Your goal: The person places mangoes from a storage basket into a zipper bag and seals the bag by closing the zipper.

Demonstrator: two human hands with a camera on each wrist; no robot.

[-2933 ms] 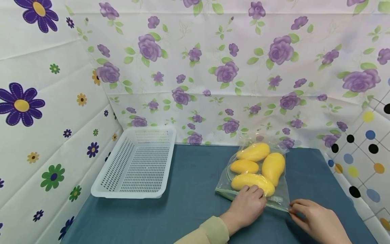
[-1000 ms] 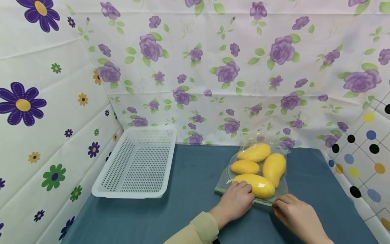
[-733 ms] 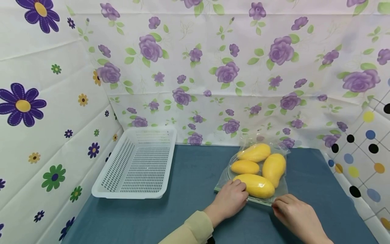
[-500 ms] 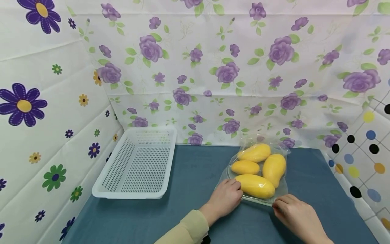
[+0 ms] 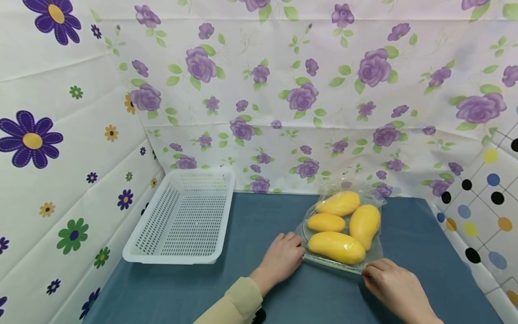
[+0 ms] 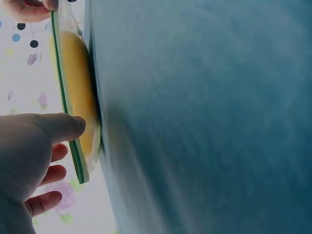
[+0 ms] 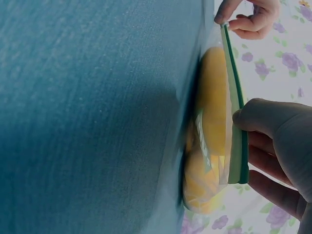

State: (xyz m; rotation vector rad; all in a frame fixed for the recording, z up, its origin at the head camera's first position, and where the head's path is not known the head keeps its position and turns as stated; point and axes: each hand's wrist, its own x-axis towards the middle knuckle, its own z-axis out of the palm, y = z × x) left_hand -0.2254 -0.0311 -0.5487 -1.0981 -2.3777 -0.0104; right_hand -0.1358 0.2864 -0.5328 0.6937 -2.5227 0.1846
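Observation:
A clear zip bag (image 5: pixel 374 251) lies on the blue cloth with several yellow mangoes (image 5: pixel 337 247) inside, its mouth facing me. The left hand (image 5: pixel 282 258) pinches the bag's mouth near its left corner. In the left wrist view that thumb (image 6: pixel 68 126) lies over the green zip strip (image 6: pixel 61 73), the other fingers behind it. Toward the right corner, the right hand (image 5: pixel 394 285) pinches the same edge. The right wrist view shows the right thumb (image 7: pixel 251 114) on one face of the strip and fingers on the other.
A white perforated plastic basket (image 5: pixel 196 225) stands at the left of the blue cloth (image 5: pixel 259 225). Flower-patterned sheets (image 5: pixel 275 148) rise behind and on the left, and a dotted sheet (image 5: pixel 481 216) is at the right.
The left hand has slid leftward along the bag's mouth, from near the middle to the left corner. Earlier the right hand shifted left along the edge; it has since stayed still.

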